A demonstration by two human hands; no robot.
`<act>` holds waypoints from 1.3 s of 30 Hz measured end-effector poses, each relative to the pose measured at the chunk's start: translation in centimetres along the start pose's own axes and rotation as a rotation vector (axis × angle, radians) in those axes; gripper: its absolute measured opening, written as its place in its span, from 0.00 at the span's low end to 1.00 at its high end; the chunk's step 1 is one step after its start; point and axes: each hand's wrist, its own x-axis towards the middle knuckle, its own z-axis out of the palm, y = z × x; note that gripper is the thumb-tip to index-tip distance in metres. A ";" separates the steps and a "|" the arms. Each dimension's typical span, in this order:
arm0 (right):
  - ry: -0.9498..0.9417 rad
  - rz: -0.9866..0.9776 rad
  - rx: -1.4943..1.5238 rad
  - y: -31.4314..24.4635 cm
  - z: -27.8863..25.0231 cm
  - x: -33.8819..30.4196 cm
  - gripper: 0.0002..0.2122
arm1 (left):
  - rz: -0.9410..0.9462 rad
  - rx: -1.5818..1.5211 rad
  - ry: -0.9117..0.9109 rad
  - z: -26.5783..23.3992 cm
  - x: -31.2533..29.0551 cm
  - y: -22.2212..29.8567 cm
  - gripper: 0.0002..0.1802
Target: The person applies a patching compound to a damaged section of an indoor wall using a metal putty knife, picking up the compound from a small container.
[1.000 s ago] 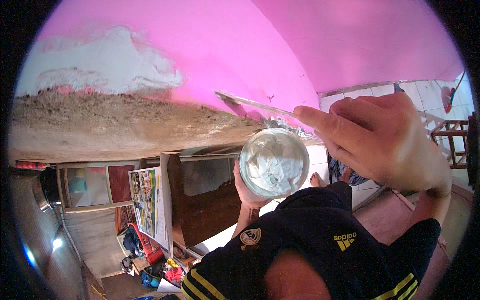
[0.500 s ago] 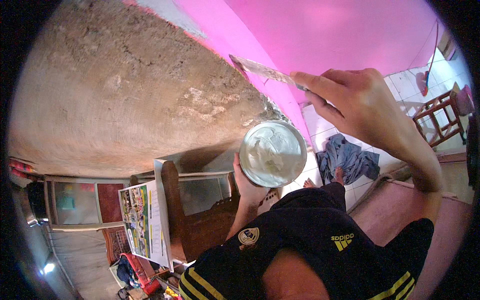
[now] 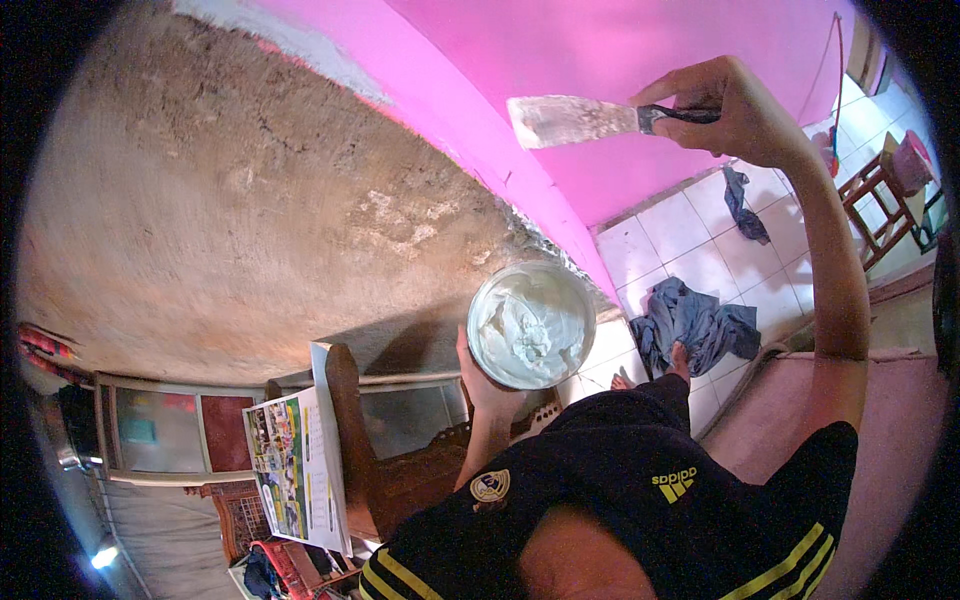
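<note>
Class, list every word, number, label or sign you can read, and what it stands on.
Black garment: yellow lettering above slanted bars, upside down; legible, but not transcribed.
Round crest on it: any lettering too small to read.
Printed sheet with pictures: print too small to read.
Tub and scraper: no lettering can be made out.
</note>
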 end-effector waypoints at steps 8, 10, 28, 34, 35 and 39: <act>-0.277 0.097 0.448 5.7 2.2 2.7 0.12 | 0.014 0.003 0.081 0.0 0.4 0.0 0.34; -0.317 0.105 0.584 6.6 3.1 4.0 0.13 | 0.034 -0.014 0.112 0.5 0.2 0.2 0.34; -0.342 -0.376 0.253 6.9 2.6 11.0 0.14 | 0.082 -0.367 -0.012 -1.2 0.1 -0.6 0.37; -0.541 -0.248 0.358 4.7 -0.4 13.1 0.12 | 0.083 -0.323 0.008 -1.2 0.1 -0.6 0.34; -0.559 -0.218 0.343 4.5 -0.6 13.1 0.12 | 0.087 -0.311 0.020 -1.5 0.3 -0.6 0.34; -0.580 -0.185 0.260 3.9 -0.5 13.3 0.12 | 0.085 -0.338 -0.015 -1.4 -0.1 -0.7 0.34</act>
